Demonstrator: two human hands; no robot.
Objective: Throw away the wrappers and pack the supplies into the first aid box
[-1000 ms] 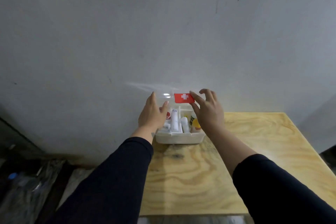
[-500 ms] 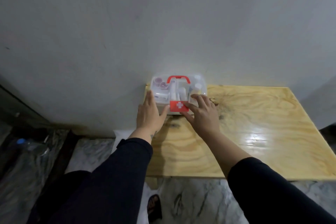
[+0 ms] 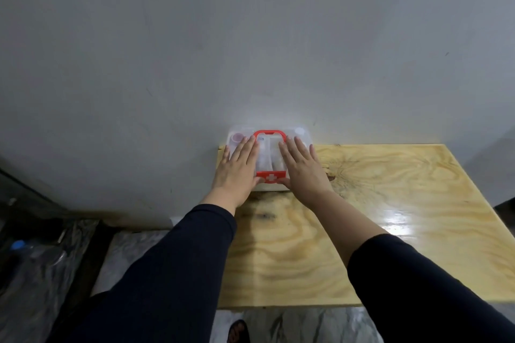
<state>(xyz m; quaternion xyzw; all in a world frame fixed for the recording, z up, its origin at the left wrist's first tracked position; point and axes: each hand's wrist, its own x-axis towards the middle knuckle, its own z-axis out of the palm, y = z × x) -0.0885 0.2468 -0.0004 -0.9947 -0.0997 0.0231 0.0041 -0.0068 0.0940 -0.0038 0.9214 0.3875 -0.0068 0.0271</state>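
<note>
The first aid box [image 3: 302,133] is a small clear plastic case with a red handle [image 3: 269,133] and a red latch with a white cross [image 3: 271,176]. It sits at the far left corner of the wooden table [image 3: 362,225], against the wall, with its lid down. Supplies show dimly through the lid. My left hand [image 3: 237,170] lies flat on the lid's left half, fingers spread. My right hand [image 3: 302,168] lies flat on the right half, its thumb beside the latch. No wrappers are visible.
A grey wall [image 3: 250,50] rises right behind the box. Left of the table, on the floor, lies dark plastic sheeting with a bottle with a blue cap [image 3: 18,245]. Marbled floor [image 3: 292,326] shows below the table's front edge.
One second ago the lid stood open, held up by both hands. It came down half a second ago. Both palms now press flat on top of the closed lid.
</note>
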